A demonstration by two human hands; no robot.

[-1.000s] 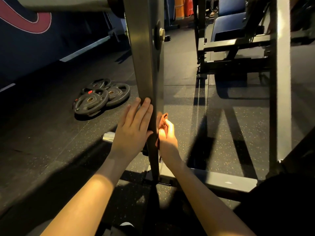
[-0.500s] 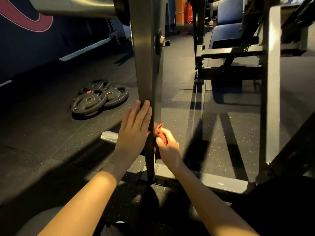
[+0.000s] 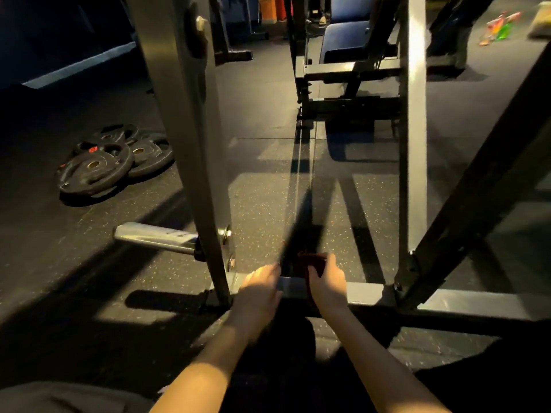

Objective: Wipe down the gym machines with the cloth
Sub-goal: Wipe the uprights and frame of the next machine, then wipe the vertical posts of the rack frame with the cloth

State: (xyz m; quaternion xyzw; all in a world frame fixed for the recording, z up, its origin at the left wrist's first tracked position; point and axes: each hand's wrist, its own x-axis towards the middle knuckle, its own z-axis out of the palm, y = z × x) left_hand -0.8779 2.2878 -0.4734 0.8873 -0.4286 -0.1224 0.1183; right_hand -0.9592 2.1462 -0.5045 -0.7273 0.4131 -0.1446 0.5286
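Observation:
A grey steel upright [image 3: 185, 138] of the gym machine rises from a low floor crossbar [image 3: 366, 293]. My right hand [image 3: 328, 284] grips a dark red cloth [image 3: 313, 262] and holds it on the crossbar, just right of the upright's foot. My left hand [image 3: 259, 290] rests on the crossbar beside the upright's base, its fingers bent over the bar's far edge. Most of the cloth is in shadow.
Several black weight plates [image 3: 101, 162] lie stacked on the rubber floor at left. A chrome peg [image 3: 155, 236] sticks out left from the upright. A second grey post [image 3: 413, 129] and a dark diagonal brace [image 3: 477, 186] stand at right. A blue padded bench [image 3: 346, 40] is behind.
Both hands have come down off the upright to the floor crossbar. The right hand has carried the cloth down and to the right; the view has tilted lower.

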